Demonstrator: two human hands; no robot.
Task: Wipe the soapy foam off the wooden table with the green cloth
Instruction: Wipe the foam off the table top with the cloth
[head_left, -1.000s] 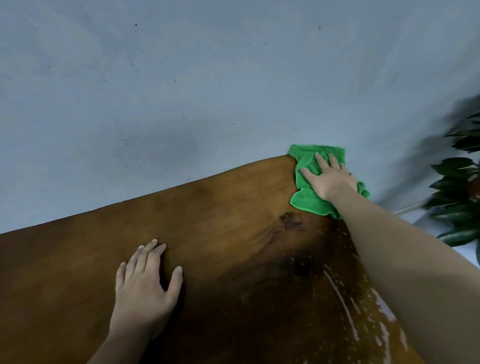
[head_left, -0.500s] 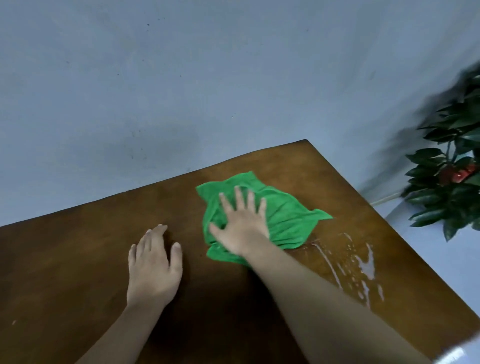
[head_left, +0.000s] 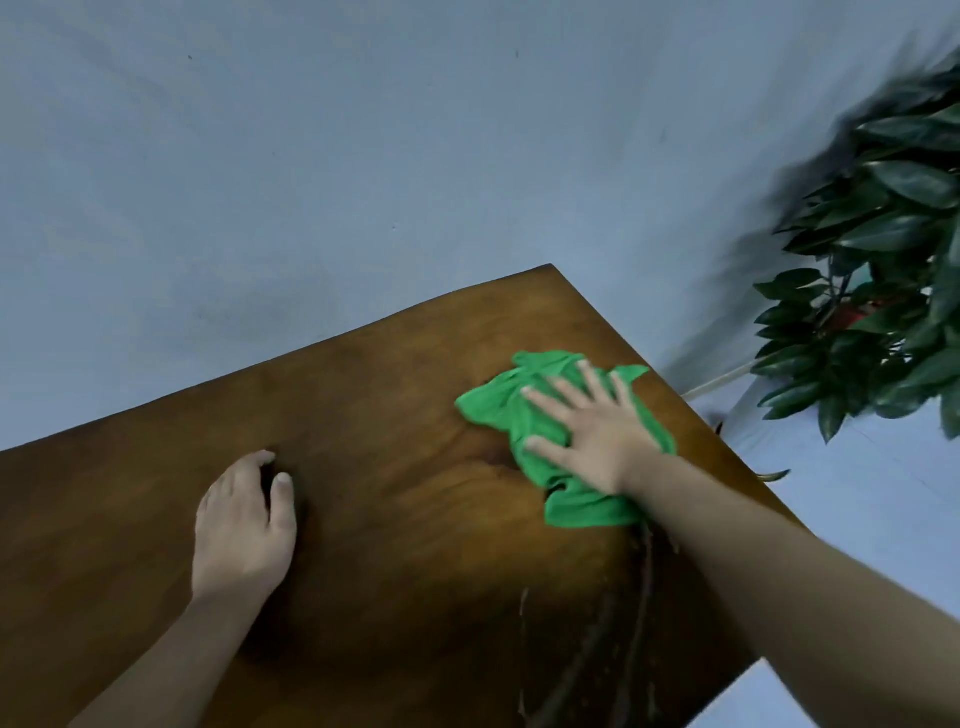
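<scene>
Your right hand (head_left: 597, 436), fingers spread, presses cloth (head_left: 540, 415) flat on table (head_left: 389, 415); wet streaks (head_left: 618, 613) lie nearer you, behind palm.

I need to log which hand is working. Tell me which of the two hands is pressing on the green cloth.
The right hand, fingers spread flat on the green cloth. The left hand rests on bare wooden table, touching no cloth.

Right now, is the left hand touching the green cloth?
Apart. The head view shows the left hand flat on the table, bare wood between it and the cloth.
</scene>
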